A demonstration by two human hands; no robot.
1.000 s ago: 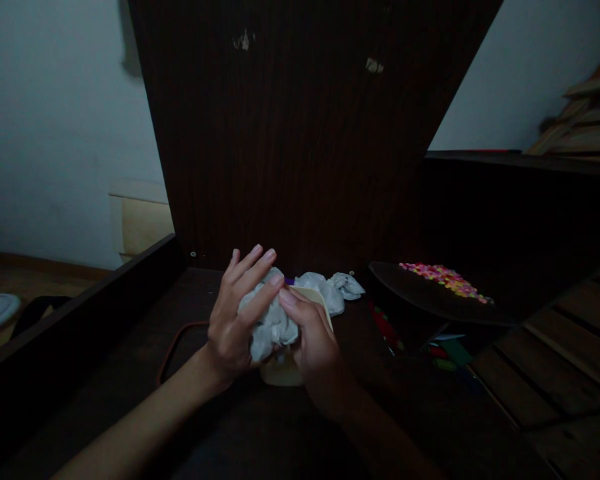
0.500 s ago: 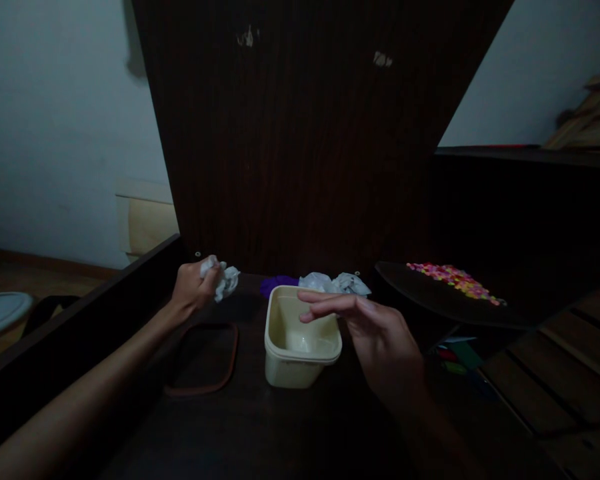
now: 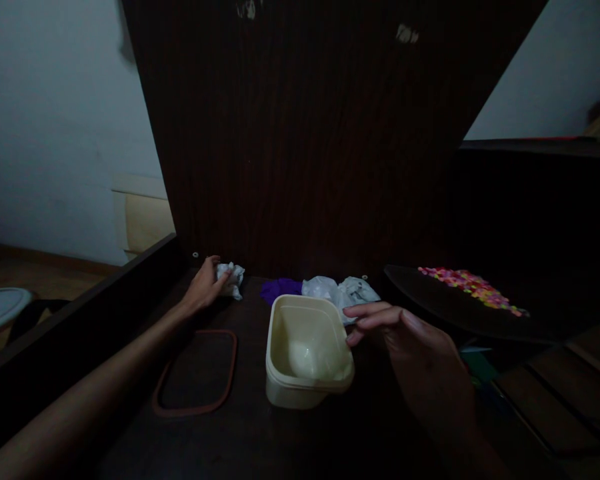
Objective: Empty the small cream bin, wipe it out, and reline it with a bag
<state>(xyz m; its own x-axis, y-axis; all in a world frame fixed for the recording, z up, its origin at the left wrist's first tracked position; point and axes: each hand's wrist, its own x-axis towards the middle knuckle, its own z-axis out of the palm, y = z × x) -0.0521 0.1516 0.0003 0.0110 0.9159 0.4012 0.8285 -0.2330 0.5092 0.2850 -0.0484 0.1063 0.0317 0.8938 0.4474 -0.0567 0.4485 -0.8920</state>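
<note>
A cream plastic tub [image 3: 305, 353] stands open on the dark tabletop, nothing visible inside. My left hand [image 3: 203, 287] reaches to the far left corner and grips a crumpled white bag [image 3: 231, 277] resting on the surface. My right hand [image 3: 420, 347] hovers just right of the tub, fingers spread and pointing left, touching or nearly touching its rim. Behind the tub lie more crumpled white bags [image 3: 340, 291] and a purple item [image 3: 279, 289].
A dark lid with a reddish-brown rim [image 3: 196, 371] lies left of the tub. A dark tray with several colourful small pieces [image 3: 467, 283] sits at the right. A tall dark wooden panel [image 3: 305, 133] stands behind, and a dark side rail [image 3: 80, 313] runs along the left.
Both hands held the crumpled bag over the tub a second ago. My left hand carried it away to the far left corner, and my right hand drew back to the tub's right side.
</note>
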